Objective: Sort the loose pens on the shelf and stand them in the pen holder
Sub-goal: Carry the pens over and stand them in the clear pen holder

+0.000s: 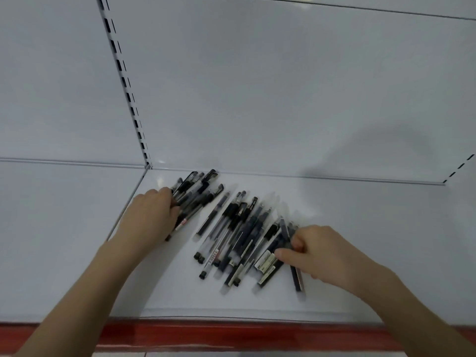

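White shelf (360, 228): left hand (152, 215), fingers curled round far-left pen bundle (198, 194); right hand (322, 253), nearer loose pile (239, 235), pinches pens (285, 234) at its right edge; axes near-left to far-right. Pen holder unseen.

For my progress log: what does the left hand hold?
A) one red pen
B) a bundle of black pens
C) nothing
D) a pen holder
B: the left hand grips a bundle of black pens near the left edge of the shelf.
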`<state>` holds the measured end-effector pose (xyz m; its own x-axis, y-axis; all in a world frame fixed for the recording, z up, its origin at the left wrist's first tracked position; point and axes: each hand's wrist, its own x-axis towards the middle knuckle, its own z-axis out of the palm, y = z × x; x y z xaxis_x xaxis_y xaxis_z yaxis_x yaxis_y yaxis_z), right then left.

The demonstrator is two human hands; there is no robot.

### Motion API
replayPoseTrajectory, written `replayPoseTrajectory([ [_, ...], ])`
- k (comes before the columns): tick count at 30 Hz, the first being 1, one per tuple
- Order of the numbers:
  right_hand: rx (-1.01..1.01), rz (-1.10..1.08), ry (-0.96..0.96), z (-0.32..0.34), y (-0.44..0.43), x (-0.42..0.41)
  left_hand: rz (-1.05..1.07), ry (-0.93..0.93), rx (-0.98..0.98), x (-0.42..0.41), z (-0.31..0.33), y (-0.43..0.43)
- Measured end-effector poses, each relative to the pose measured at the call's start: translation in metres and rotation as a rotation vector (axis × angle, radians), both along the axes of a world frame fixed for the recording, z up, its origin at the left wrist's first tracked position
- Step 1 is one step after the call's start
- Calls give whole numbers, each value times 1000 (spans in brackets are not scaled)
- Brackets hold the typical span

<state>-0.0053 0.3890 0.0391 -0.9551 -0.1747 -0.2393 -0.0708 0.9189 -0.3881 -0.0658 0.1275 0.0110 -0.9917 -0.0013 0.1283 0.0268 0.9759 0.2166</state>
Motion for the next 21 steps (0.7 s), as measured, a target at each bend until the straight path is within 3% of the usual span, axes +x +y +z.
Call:
replayPoseTrajectory([
  [11, -51, -125, -23, -5, 19, -41, -92, -21, 197, -3, 7, 44],
  [21, -68, -144, -23, -5, 33, -47, 25, -244, 338, -5, 20, 69],
])
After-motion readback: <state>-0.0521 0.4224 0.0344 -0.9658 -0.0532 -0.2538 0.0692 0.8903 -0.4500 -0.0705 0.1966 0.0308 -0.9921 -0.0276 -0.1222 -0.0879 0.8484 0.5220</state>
